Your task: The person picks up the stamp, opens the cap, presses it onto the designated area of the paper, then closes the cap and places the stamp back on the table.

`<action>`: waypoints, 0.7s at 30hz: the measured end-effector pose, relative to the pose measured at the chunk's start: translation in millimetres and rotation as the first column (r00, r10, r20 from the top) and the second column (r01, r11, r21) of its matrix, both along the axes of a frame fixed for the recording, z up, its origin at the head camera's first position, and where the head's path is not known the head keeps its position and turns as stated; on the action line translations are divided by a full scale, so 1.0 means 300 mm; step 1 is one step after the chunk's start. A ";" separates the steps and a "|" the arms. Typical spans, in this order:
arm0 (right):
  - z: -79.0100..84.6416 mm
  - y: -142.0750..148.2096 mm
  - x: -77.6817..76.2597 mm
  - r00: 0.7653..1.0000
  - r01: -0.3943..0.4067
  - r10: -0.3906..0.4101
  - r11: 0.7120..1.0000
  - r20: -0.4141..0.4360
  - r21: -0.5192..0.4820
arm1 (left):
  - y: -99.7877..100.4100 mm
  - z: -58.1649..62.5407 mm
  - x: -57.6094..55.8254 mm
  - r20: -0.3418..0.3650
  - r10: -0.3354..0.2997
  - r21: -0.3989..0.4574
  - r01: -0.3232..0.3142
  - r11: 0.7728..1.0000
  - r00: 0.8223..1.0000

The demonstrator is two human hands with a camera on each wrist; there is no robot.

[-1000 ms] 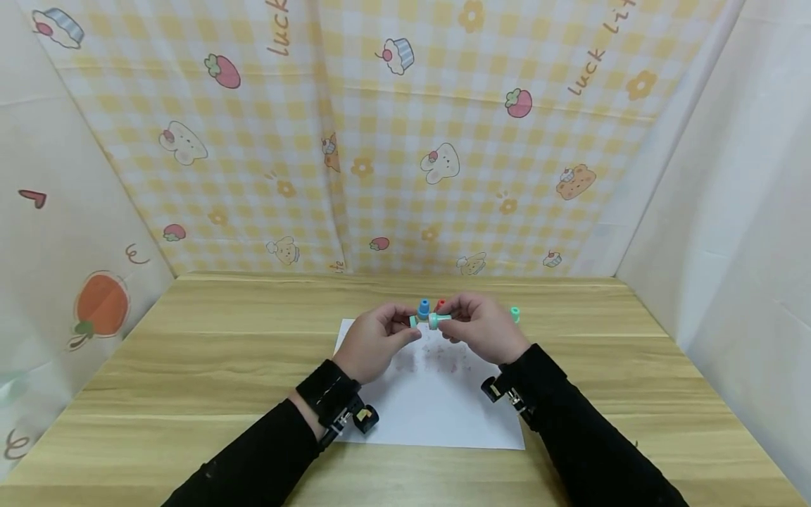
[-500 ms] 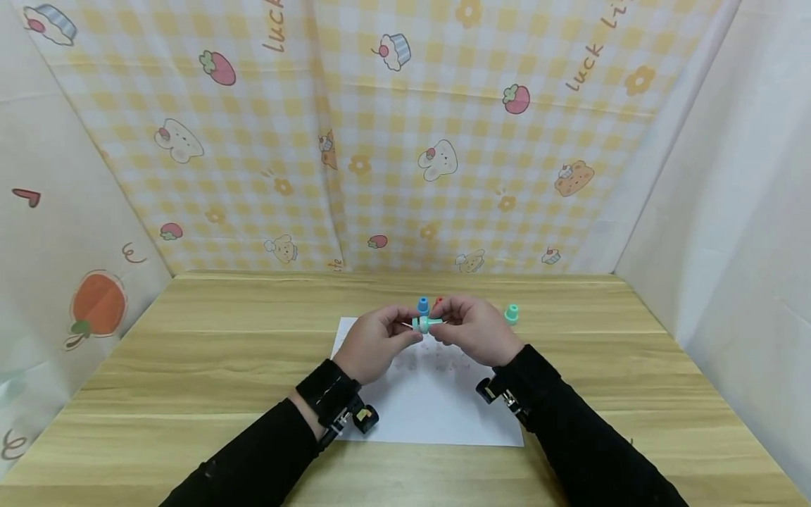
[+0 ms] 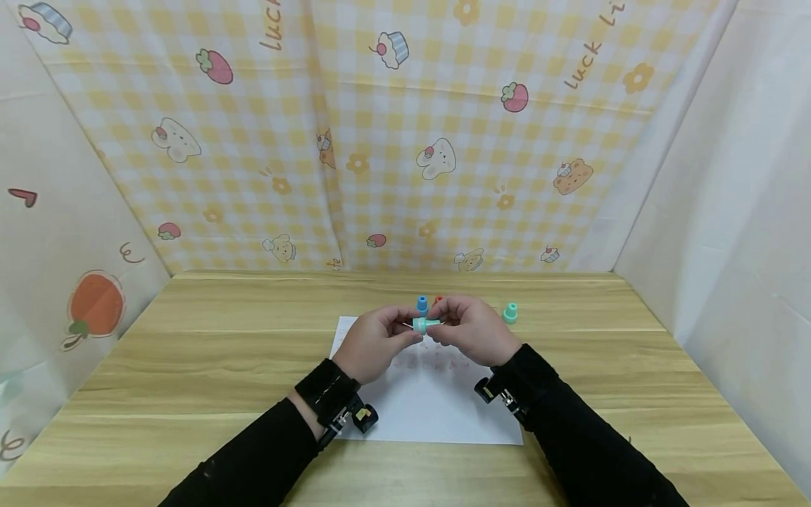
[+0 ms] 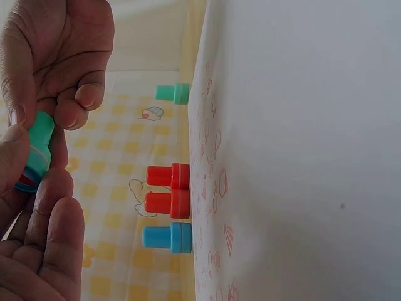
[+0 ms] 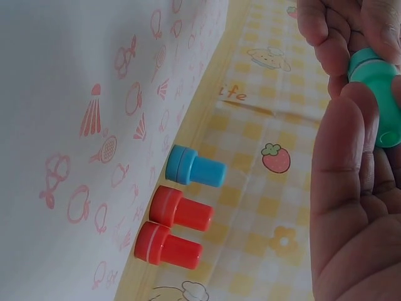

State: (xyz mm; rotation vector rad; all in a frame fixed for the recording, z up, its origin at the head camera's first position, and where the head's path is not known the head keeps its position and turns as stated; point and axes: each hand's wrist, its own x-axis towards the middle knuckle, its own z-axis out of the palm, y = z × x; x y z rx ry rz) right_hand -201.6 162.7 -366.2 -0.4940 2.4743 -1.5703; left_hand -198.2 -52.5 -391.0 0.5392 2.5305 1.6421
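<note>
A small mint-green toy stamp [image 3: 421, 324] is held level between both hands, just above the far part of the white paper [image 3: 437, 408]. My left hand [image 3: 375, 343] pinches its wide cap end between thumb and fingers. At the narrow handle end, my right hand [image 3: 478, 331] grips with thumb and fingers. In the left wrist view the stamp [image 4: 39, 147] shows a dark rim at its wide end, partly covered by fingertips. Cap and body sit together in the right wrist view, a line marking the joint on the green stamp [image 5: 379, 94].
Behind the hands stand a blue stamp [image 3: 422, 304] and two red stamps [image 5: 182, 210], side by side near the paper's far edge. Another green stamp [image 3: 510, 313] stands to the right. Red printed figures [image 5: 94, 110] cover the paper's far part. A patterned cloth [image 3: 393, 141] hangs behind the table.
My right hand has moved left, bringing the stamp body against the cap in my left hand; the gap between them has closed. The view has shifted slightly.
</note>
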 end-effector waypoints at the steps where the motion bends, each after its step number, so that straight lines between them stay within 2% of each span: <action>1: 0.000 0.000 0.000 1.000 -0.002 0.002 1.000 -0.001 0.001 | 0.000 0.000 0.000 -0.002 -0.001 0.001 0.001 1.000 1.000; 21: 0.008 -0.007 0.013 1.000 -0.006 0.006 1.000 -0.009 0.019 | -0.001 0.001 -0.002 -0.021 -0.007 -0.005 0.007 1.000 1.000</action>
